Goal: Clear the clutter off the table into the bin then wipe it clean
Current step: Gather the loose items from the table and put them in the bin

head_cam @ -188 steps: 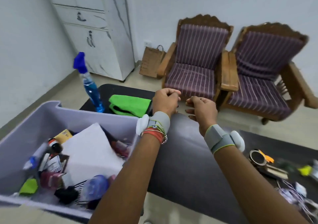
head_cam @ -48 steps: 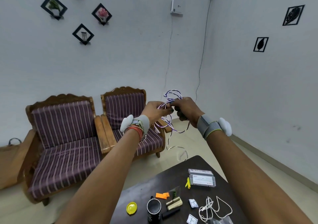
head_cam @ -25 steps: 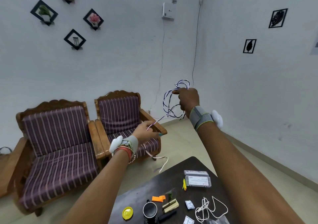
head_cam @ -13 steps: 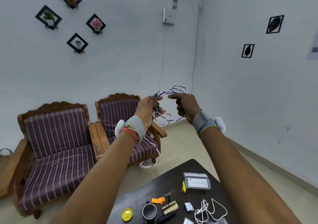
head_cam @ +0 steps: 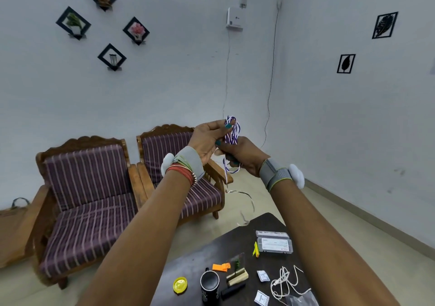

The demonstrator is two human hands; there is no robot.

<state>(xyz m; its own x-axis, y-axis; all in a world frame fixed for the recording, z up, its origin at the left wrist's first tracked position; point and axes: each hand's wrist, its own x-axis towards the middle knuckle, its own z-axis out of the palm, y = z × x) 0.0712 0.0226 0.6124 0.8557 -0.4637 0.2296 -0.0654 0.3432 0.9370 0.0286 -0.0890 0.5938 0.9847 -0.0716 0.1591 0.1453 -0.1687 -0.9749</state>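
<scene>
**Both hands closed on a coiled cord, held up over the table's far end**

The left hand (head_cam: 207, 138) is raised with its palm turned toward the camera. Its thumb and curled fingertips pinch the top of a purple-and-white cord (head_cam: 231, 131) gathered into loops. The right hand (head_cam: 240, 155) sits just below and touches the left, with its fingers wrapped round the lower part of the same bundle. Neither hand is open. A few loops bulge out under the right hand, and a loose tail (head_cam: 247, 209) hangs in a curl down toward the far corner of the table (head_cam: 193, 265); whether its end touches the corner cannot be told.

The cord is in the air, clear of the dark tabletop, where the rest of the clutter lies low in view between the forearms:

- a black mug (head_cam: 210, 284), upright, with a yellow lid (head_cam: 180, 285) lying flat to its left
- a small wooden block (head_cam: 237, 278) just right of the mug, and a black tube (head_cam: 231, 290) below it
- an orange piece (head_cam: 221, 267) behind the mug
- a clear case (head_cam: 274, 244) near the far edge, with a yellow clip (head_cam: 255, 251) beside it
- a tangled white cable (head_cam: 284, 282) against the right forearm, and two small sachets (head_cam: 263, 276) nearby

Each wrist wears a grey band (head_cam: 274, 174) — both carry a white pod. Two striped wooden armchairs (head_cam: 89, 188) stand against the wall behind the left arm.
</scene>
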